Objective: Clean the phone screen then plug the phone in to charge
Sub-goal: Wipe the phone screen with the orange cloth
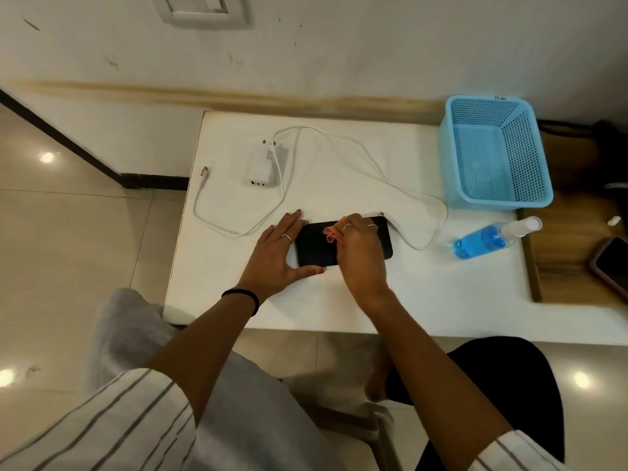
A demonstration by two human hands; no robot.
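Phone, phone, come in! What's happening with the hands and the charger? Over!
Left hand steadies phone flat on table. Right hand pinches small orange cloth on screen. Cable, charger unplugged; cable loops by phone.

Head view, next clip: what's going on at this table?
A person is cleaning a black phone lying flat on a white table. The left hand steadies its left end, fingers straight, while the right hand pinches a small orange cloth on the screen. The charger and white cable lie unplugged behind the phone, a blue spray bottle to the right.
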